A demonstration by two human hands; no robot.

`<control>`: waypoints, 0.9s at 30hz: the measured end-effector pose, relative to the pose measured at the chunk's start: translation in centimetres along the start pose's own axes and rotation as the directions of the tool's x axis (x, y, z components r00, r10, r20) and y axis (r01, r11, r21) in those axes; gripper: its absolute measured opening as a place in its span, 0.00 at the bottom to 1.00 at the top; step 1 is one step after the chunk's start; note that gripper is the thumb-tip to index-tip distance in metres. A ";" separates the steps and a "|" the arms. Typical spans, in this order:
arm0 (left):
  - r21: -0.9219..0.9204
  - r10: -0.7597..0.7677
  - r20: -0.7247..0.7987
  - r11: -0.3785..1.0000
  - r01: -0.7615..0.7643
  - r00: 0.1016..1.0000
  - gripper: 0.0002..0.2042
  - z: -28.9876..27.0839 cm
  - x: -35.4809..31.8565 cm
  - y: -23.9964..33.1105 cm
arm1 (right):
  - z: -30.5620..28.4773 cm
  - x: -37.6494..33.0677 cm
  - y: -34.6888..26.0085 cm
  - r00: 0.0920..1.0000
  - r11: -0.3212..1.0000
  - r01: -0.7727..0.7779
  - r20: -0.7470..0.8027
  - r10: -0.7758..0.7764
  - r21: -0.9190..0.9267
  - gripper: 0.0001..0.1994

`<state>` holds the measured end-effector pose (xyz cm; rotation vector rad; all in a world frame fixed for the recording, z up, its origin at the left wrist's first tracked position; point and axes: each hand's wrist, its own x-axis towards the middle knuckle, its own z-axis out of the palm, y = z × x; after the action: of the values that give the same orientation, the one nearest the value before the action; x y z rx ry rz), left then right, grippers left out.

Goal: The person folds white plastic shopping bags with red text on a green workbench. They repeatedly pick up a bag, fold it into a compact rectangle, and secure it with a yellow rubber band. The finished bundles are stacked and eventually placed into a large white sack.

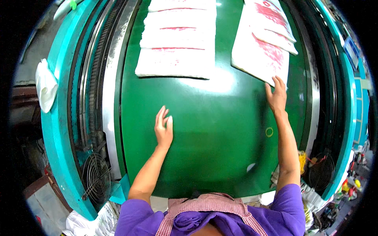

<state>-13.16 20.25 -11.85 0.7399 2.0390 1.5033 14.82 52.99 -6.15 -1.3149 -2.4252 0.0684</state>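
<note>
My left hand [163,126] lies flat and open on the green conveyor belt [212,129], holding nothing. My right hand [277,95] is stretched out with fingers apart, its fingertips touching the near corner of a white sack with red print [258,55]. Farther along the belt on the left lies a row of overlapping white sacks with red print [177,43]. More overlapping sacks [271,19] lie beyond the one under my right fingers.
Teal machine frames [59,129] run along both sides of the belt, with metal rails [112,78] and round fan grilles [96,177] near the front corners. A white cloth [45,84] hangs on the left frame. A yellow rubber band [269,131] lies on the belt.
</note>
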 end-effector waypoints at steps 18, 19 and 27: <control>-0.953 -0.390 0.023 0.270 0.139 0.920 0.25 10.4 16.0 2.7 | 17.2 31.3 -27.9 0.676 0.814 0.552 0.669 -0.310 -0.180 0.28; -0.941 -0.488 0.089 0.244 0.233 0.868 0.25 9.9 14.7 3.2 | 17.5 30.0 -27.1 0.734 0.805 0.550 0.587 -0.341 -0.221 0.23; 0.188 -0.106 0.267 0.981 0.056 0.958 0.17 -7.0 -14.3 -3.6 | 10.5 7.3 -27.3 0.220 0.734 0.453 0.735 -0.642 0.506 0.14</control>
<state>-7.88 4.79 -12.35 0.8711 1.9794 1.1110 -14.21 45.06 -7.66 -0.1076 -3.4904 1.0209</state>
